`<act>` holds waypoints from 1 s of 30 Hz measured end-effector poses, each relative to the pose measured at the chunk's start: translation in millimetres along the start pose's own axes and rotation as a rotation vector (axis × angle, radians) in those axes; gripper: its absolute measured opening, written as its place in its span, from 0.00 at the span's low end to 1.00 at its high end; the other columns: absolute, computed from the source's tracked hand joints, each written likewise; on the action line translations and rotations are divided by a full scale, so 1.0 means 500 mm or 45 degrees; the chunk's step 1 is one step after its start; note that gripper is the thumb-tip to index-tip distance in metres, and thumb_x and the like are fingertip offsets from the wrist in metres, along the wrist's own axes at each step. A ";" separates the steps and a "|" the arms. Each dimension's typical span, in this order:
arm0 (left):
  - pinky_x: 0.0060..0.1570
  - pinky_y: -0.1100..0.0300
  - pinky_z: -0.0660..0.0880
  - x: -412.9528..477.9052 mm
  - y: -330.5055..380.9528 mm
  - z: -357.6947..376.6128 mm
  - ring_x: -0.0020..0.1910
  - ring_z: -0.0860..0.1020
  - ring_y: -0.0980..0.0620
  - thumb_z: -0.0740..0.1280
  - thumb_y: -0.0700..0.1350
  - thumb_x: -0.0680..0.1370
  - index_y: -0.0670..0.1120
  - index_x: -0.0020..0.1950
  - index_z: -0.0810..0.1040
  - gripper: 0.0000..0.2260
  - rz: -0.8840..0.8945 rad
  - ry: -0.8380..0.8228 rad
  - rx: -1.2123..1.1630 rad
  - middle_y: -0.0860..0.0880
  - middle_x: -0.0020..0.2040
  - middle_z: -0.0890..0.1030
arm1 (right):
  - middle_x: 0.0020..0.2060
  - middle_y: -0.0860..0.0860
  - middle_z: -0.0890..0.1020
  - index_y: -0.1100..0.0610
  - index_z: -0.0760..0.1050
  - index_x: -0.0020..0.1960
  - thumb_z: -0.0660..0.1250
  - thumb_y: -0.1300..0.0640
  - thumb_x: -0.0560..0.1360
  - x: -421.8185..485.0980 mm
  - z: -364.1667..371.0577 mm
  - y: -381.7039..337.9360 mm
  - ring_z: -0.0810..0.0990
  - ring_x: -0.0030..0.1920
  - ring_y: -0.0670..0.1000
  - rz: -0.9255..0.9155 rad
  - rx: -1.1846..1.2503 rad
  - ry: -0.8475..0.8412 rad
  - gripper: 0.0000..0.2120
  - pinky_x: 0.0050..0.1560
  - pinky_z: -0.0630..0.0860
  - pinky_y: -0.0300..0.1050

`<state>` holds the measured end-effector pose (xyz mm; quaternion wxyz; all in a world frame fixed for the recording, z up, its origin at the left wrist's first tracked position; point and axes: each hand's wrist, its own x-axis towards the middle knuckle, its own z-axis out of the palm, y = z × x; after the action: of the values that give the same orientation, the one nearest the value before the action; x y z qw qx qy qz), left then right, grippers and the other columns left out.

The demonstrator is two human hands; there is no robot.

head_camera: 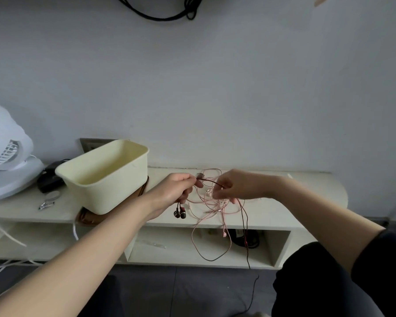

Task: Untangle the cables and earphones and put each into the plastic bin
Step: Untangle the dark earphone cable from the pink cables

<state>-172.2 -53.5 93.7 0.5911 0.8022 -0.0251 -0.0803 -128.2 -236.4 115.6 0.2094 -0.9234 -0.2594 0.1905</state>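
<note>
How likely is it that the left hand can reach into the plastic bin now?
Probably yes. The left hand is beside the bin, whose open top has nothing over it. But the dark earphones it grips are tangled with the pink cable in the right hand, which may hold it back.

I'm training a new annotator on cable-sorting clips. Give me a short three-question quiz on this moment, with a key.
1. True or false: the bin stands to the right of both hands.
2. Fill in: the thin tangle at the right hand is a ___ cable.
3. The buds of the dark earphones dangle below which hand? A) left hand B) right hand C) neither
Key: 1 false; 2 pink; 3 A.
</note>
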 end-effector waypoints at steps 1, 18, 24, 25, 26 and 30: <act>0.21 0.72 0.59 0.001 -0.003 -0.002 0.25 0.61 0.58 0.55 0.41 0.82 0.41 0.46 0.76 0.11 -0.011 0.000 0.016 0.50 0.31 0.62 | 0.32 0.46 0.73 0.59 0.76 0.45 0.65 0.52 0.77 0.001 0.001 -0.006 0.73 0.32 0.39 -0.036 0.065 0.021 0.10 0.40 0.72 0.37; 0.29 0.64 0.57 -0.004 -0.037 -0.008 0.28 0.59 0.56 0.55 0.45 0.83 0.43 0.48 0.78 0.13 -0.045 -0.291 -0.058 0.52 0.29 0.62 | 0.25 0.47 0.67 0.55 0.79 0.41 0.64 0.51 0.78 0.017 -0.020 0.027 0.61 0.22 0.45 -0.001 0.142 0.733 0.11 0.23 0.56 0.35; 0.27 0.66 0.59 0.019 -0.030 0.004 0.24 0.60 0.57 0.54 0.43 0.83 0.42 0.42 0.75 0.14 -0.034 -0.095 -0.511 0.52 0.27 0.62 | 0.26 0.49 0.69 0.56 0.79 0.42 0.64 0.51 0.78 0.027 -0.002 0.036 0.62 0.24 0.47 -0.018 0.146 0.683 0.11 0.24 0.57 0.35; 0.25 0.67 0.59 0.022 -0.029 0.002 0.23 0.59 0.57 0.54 0.43 0.83 0.42 0.41 0.74 0.14 -0.035 -0.053 -0.608 0.52 0.26 0.62 | 0.26 0.49 0.69 0.55 0.79 0.41 0.63 0.51 0.78 0.027 0.001 0.040 0.62 0.24 0.47 -0.010 0.152 0.673 0.11 0.23 0.58 0.35; 0.24 0.67 0.59 0.027 -0.030 -0.002 0.22 0.59 0.58 0.53 0.42 0.83 0.42 0.41 0.73 0.14 -0.033 -0.012 -0.699 0.53 0.25 0.62 | 0.26 0.49 0.68 0.55 0.79 0.41 0.63 0.52 0.78 0.027 0.003 0.044 0.61 0.24 0.46 -0.003 0.157 0.663 0.11 0.23 0.58 0.35; 0.26 0.66 0.61 0.039 -0.034 -0.022 0.22 0.63 0.57 0.53 0.41 0.83 0.42 0.43 0.74 0.13 -0.008 0.141 -1.027 0.53 0.24 0.65 | 0.24 0.47 0.67 0.55 0.80 0.42 0.62 0.55 0.78 0.027 0.013 0.052 0.62 0.20 0.44 0.030 0.204 0.652 0.10 0.23 0.59 0.34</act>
<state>-151.9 -40.4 78.7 0.8585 0.5093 0.0426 -0.0422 -110.1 -247.1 94.2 0.3383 -0.9250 -0.1711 -0.0270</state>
